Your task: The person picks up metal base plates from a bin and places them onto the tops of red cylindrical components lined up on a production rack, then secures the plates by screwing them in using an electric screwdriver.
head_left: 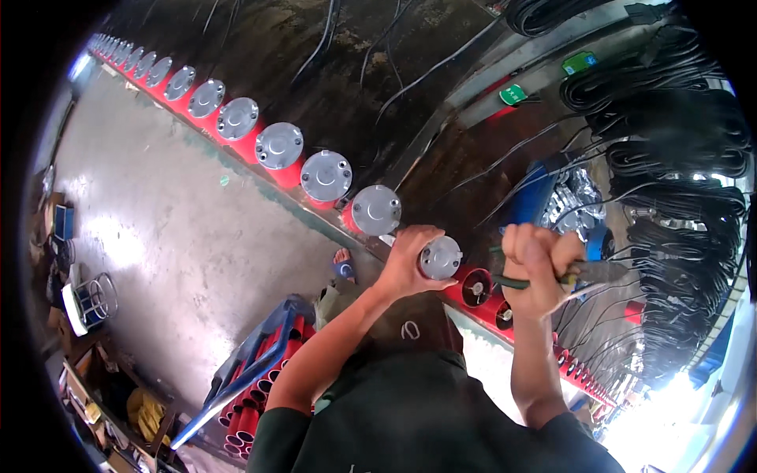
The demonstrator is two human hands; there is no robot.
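My left hand [414,262] is closed around a round silver metal cap [441,258] at the top of a red cylinder in the row. My right hand [538,264] is raised to the right of it, in a fist around pliers with dark green and yellow handles. The metal jaws of the pliers [601,273] point right, apart from the cap. Just beyond my left hand stands a capped red cylinder [377,210]. Between my hands is an uncapped red tube [476,287] with a part visible inside.
Capped red cylinders [238,118] line the bench edge toward the far left. Coiled black cables [670,118] hang at the right, beside a blue bin [530,193] of silver parts. Red tubes [256,394] fill a blue-edged cart at lower left. Loose cables [441,65] cross the dark bench.
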